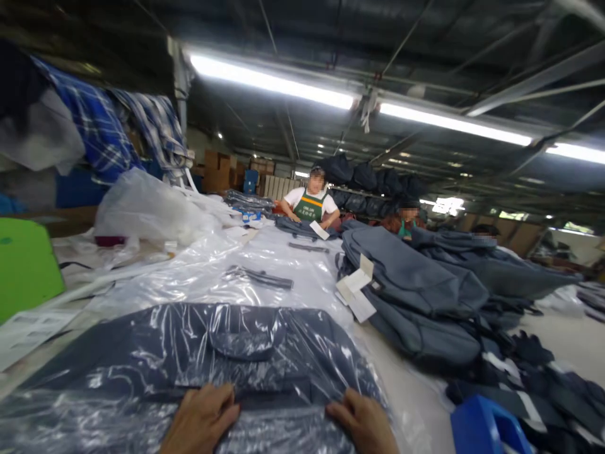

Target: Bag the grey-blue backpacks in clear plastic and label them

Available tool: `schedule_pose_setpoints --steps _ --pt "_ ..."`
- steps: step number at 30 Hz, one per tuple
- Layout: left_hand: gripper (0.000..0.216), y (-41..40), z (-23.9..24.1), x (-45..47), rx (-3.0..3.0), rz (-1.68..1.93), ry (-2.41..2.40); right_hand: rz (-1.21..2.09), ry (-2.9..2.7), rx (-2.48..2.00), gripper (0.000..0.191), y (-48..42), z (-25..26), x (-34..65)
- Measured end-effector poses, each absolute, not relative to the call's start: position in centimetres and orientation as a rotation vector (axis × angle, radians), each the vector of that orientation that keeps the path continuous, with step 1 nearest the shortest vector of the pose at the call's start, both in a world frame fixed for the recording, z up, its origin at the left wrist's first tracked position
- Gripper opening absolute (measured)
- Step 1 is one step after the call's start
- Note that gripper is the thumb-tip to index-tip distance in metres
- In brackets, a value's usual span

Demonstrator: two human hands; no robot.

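Observation:
A dark grey backpack sealed in a clear plastic bag (198, 353) lies flat on the table right in front of me. My left hand (201, 419) rests on its near edge with the fingers curled down against the plastic. My right hand (362, 422) presses the bag's right near edge, fingers bent onto the film. Whether either hand pinches the plastic or only presses it is unclear.
A heap of unbagged grey backpacks (416, 290) with white tags lies to the right. Loose clear bags (255, 258) cover the table beyond. A green board (26, 265) stands at left, a blue bin (489, 425) at lower right. Two people (311, 202) work at the far end.

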State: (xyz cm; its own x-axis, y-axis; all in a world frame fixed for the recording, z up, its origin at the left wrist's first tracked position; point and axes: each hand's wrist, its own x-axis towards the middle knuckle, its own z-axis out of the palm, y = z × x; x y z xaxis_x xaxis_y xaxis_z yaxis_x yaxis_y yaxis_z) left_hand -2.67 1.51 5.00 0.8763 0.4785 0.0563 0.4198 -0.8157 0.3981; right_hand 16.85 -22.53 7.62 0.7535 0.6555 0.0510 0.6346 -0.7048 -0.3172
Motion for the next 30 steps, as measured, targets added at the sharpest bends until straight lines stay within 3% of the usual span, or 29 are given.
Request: schedule_pose_setpoints --steps 8,14,17,21,30 --pt "0.025 1.4 7.3 -2.5 2.821 0.1 0.701 0.192 -0.875 -2.683 0.027 -22.1 7.8 16.4" --pt "0.03 -1.0 7.7 -1.9 3.229 0.58 0.559 0.16 -0.902 -2.683 0.028 -22.0 7.4 16.4" --pt "0.031 -4.5 7.1 0.2 3.065 0.847 0.035 0.137 -0.92 -2.694 0.028 -22.1 7.0 16.5" --pt "0.024 -8.8 5.7 3.3 2.824 0.663 -0.453 0.09 -0.986 -2.732 0.03 -22.1 7.0 16.3" --pt "0.033 -9.3 3.9 4.0 2.861 0.615 -0.352 -0.083 -1.237 -2.805 0.027 -23.5 8.2 18.3"
